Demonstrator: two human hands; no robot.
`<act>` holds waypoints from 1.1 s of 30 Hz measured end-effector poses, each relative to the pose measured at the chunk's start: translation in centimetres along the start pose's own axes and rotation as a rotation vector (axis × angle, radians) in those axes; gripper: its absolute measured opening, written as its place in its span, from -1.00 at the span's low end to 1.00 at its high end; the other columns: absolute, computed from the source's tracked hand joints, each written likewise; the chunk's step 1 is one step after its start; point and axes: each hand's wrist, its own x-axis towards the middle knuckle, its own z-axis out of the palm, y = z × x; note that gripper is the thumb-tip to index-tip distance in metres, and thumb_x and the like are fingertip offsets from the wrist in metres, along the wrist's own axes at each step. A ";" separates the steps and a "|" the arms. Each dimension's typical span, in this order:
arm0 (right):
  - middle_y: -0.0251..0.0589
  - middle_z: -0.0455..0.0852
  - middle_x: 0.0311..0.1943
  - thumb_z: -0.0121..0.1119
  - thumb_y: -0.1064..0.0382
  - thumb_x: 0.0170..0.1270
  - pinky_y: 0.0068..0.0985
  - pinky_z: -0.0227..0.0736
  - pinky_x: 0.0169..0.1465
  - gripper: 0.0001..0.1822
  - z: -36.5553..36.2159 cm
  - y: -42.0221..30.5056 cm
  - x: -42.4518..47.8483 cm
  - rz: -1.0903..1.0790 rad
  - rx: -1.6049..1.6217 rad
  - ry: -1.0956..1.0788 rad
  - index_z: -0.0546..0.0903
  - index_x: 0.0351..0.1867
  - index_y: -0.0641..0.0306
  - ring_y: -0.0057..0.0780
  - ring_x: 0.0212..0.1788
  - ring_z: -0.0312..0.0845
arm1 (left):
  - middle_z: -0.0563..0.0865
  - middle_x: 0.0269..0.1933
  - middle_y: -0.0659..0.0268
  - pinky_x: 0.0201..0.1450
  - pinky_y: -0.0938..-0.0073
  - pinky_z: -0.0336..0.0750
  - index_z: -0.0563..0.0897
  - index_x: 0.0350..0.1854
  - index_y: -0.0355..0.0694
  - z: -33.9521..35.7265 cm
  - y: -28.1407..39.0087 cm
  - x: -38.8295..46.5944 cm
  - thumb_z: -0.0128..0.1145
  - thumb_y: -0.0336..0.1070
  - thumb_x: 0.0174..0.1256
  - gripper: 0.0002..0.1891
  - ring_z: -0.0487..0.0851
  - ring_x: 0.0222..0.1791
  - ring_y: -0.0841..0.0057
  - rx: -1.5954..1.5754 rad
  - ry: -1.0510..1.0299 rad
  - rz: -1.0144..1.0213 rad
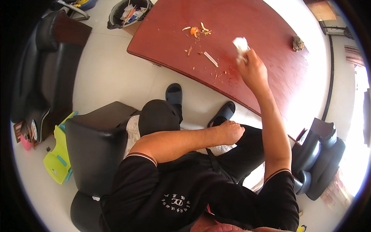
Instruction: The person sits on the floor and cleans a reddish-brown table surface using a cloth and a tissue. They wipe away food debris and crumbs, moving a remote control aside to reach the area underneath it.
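Note:
My right hand (255,69) grips a crumpled white tissue (241,45), slightly blurred, at the surface of a reddish-brown wooden table (162,43). To the left of it lie a short white strip (211,59), brown and yellow crumbs (217,76) and a small heap of food scraps (194,31) with an orange piece in it. A wet-looking smear (232,72) shows on the tabletop just below the tissue. My left hand (233,132) is curled into a fist over my lap, by my thigh, with nothing visible in it.
A lined waste bin (112,23) with rubbish inside stands beyond the table's left corner. A small rough ornament (298,44) sits at the table's right side. Black leather seats (92,156) flank me, and a lime-green plastic item (59,150) stands behind the left one.

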 end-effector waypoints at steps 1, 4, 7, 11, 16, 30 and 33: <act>0.03 0.73 -0.30 0.24 0.19 0.30 -0.02 0.54 -0.17 -0.79 -0.5 1.9 -2.3 0.026 -0.045 0.004 0.53 -0.17 0.25 0.12 -0.21 0.68 | 0.77 -0.24 -0.05 -0.07 0.07 0.65 0.64 -0.20 -0.33 0.3 0.3 0.0 0.22 -0.32 0.26 -0.82 0.79 -0.15 0.05 -0.012 -0.008 0.010; 0.05 0.72 -0.30 0.23 0.25 0.26 -0.01 0.53 -0.17 -0.81 -0.9 4.2 -7.8 0.129 -0.091 -0.161 0.52 -0.19 0.25 0.13 -0.21 0.68 | 0.78 -0.22 -0.03 -0.05 0.10 0.64 0.65 -0.20 -0.32 0.8 1.3 -0.9 0.20 -0.37 0.25 -0.84 0.79 -0.13 0.06 -0.052 -0.067 0.004; 0.06 0.70 -0.29 0.20 0.29 0.23 -0.01 0.54 -0.13 -0.84 0.0 2.8 -9.2 0.134 -0.121 -0.150 0.51 -0.22 0.25 0.13 -0.20 0.66 | 0.78 -0.21 -0.01 -0.03 0.15 0.64 0.66 -0.20 -0.29 1.1 2.4 -1.8 0.21 -0.40 0.21 -0.86 0.80 -0.12 0.11 -0.042 -0.128 0.028; -0.01 0.67 -0.26 0.24 0.30 0.18 -0.07 0.57 -0.05 -0.83 4.1 -0.5 -6.1 0.005 -0.203 -0.056 0.53 -0.22 0.21 0.04 -0.13 0.65 | 0.78 -0.27 0.03 -0.10 0.16 0.65 0.66 -0.23 -0.27 2.7 2.7 -2.2 0.25 -0.39 0.13 -0.84 0.81 -0.19 0.13 -0.010 -0.085 0.079; -0.01 0.69 -0.21 0.26 0.27 0.19 -0.12 0.61 0.00 -0.79 9.0 -6.7 0.3 -0.157 -0.140 -0.041 0.55 -0.18 0.22 -0.02 -0.09 0.67 | 0.78 -0.31 0.02 -0.14 0.21 0.67 0.69 -0.26 -0.30 3.2 1.5 -1.2 0.24 -0.39 0.05 -0.81 0.81 -0.22 0.14 0.046 0.053 0.062; -0.03 0.64 -0.35 0.24 0.34 0.17 -0.05 0.52 -0.21 -0.84 2.8 -2.9 -6.5 -0.110 -0.060 -0.073 0.51 -0.26 0.24 0.05 -0.25 0.62 | 0.75 -0.35 0.09 -0.19 0.21 0.65 0.64 -0.31 -0.25 3.1 1.5 -1.1 0.20 -0.37 0.15 -0.89 0.81 -0.26 0.18 0.030 0.085 0.041; -0.06 0.62 -0.36 0.27 0.38 0.11 -0.10 0.56 -0.22 -0.80 3.2 -2.3 -9.4 -0.133 -0.108 -0.094 0.53 -0.23 0.21 0.01 -0.26 0.63 | 0.76 -0.31 0.09 -0.14 0.18 0.64 0.65 -0.31 -0.23 2.8 2.6 -1.6 0.20 -0.37 0.16 -0.91 0.80 -0.25 0.18 -0.024 0.025 0.058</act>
